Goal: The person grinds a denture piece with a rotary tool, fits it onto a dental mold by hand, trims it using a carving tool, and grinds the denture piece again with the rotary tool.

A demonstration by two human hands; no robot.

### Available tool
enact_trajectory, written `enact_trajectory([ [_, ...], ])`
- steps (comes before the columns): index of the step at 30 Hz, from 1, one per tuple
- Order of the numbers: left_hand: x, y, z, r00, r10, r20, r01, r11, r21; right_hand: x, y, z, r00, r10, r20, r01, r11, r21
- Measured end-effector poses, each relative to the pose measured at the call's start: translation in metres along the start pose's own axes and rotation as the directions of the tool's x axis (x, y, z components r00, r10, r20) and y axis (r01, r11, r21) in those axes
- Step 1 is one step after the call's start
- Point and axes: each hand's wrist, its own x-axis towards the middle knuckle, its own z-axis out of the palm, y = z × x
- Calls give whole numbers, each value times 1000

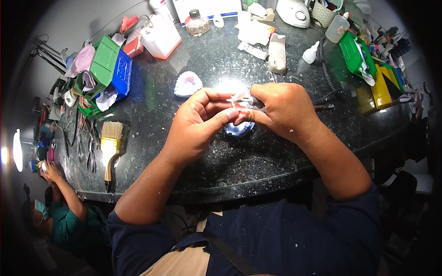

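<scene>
My left hand (202,119) is closed, its thumb and fingers pinching a small pink-and-white dental piece (239,105) over the middle of the bench. Glare and my fingers hide much of its shape. My right hand (283,108) meets it from the other side, wrapped around a grey rotary handpiece (254,102), its tip against or very near the piece. Below my hands sits a bluish-white dental cast (239,129), partly covered. Another white dental cast (188,84), with pink on its ridge, stands just beyond my left hand.
A wide brush (110,145) and several metal hand tools (90,145) lie at left. Green and blue bins (105,62) stand behind them. At the back are a jug (161,37), a glass jar (197,24) and a dropper bottle (311,53). A co-worker (69,207) sits far left.
</scene>
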Motion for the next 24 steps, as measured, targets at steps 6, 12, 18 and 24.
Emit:
enact_trajectory([
  [6,0,1,0,1000,-7,0,7,1000,3,1,-1,-2,1000,6,3,-6,1000,-5],
  [12,0,1,1,1000,-9,1,9,1000,-7,1,1,-3,1000,-8,24,8,1000,-26],
  [18,0,-1,0,1000,-16,17,16,1000,-24,-1,3,1,999,-10,34,10,1000,-17],
  [24,0,-1,0,1000,-21,15,21,999,-32,-1,3,0,999,-26,31,27,1000,-6],
])
